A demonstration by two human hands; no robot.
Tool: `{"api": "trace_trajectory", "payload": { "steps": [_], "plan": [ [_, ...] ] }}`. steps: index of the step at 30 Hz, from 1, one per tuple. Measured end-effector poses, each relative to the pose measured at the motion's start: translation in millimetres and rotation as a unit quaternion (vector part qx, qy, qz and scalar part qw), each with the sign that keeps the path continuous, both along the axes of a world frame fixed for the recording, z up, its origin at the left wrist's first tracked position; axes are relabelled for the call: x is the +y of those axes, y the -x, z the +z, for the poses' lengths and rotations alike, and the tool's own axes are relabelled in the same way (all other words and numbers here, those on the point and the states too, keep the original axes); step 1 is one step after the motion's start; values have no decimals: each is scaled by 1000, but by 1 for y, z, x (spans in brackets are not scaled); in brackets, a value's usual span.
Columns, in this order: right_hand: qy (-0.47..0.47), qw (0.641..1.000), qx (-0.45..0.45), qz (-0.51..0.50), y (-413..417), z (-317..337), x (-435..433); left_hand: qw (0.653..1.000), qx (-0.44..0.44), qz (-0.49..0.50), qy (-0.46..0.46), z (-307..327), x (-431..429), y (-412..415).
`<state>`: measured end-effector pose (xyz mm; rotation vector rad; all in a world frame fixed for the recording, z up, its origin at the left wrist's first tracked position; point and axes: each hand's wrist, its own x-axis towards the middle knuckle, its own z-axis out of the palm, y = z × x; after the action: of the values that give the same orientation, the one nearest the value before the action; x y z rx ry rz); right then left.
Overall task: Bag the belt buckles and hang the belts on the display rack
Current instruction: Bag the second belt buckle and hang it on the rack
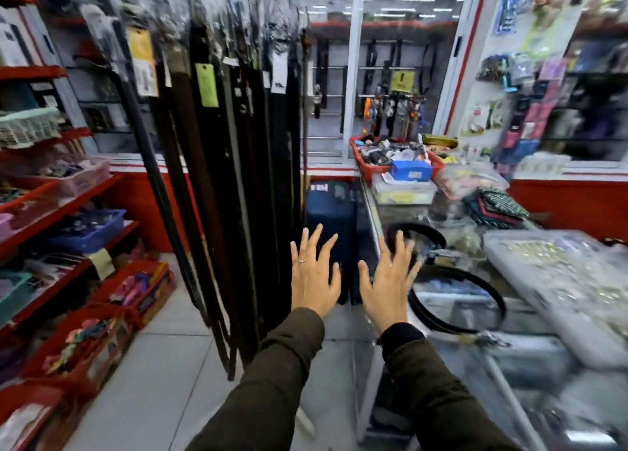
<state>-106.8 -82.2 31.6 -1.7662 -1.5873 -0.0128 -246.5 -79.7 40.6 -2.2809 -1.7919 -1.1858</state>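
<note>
A dense curtain of hanging belts [217, 165], black and dark brown, fills the left centre of the scene, their upper ends wrapped in clear plastic with paper tags, their tips reaching close to the tiled floor [163, 365]. To the right runs a glass counter [452, 314], its near part blurred. On it lies a black belt [455, 301] curled into a loop, and a second coiled belt [418, 236] sits just beyond, farther away. A clear plastic tray [557, 290] of small shiny items rests on the counter's right side; what they are I cannot tell. At the far end sits a red basket [367, 168] of mixed goods. Red shelves [57, 212] with baskets line the left wall. Both arms in dark olive sleeves reach forward. The left hand [314, 273], a ring on one finger, and the right hand [390, 280] are both spread wide with fingers splayed, holding nothing, backs facing the camera, between the hanging belts and the counter.
</note>
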Motion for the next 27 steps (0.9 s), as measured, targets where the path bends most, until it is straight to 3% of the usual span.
{"api": "trace_trajectory", "payload": {
  "steps": [7, 11, 16, 21, 27],
  "plan": [
    [141, 967, 104, -187, -92, -50, -38, 981, 43, -133, 132, -43, -5, -87],
    [168, 916, 251, -264, -127, -59, -55, 939, 93, -252, 212, -55, -2, -140],
    [150, 844, 424, -292, -151, -69, -63, 880, 238, -306, 274, -60, -1, -193],
    [111, 793, 543, -252, -169, -76, -56, 890, 261, -274, 255, -60, 3, -207],
    [37, 738, 635, -224, -163, -72, -55, 923, 140, -259, 249, -62, -3, -198]
  ]
}}
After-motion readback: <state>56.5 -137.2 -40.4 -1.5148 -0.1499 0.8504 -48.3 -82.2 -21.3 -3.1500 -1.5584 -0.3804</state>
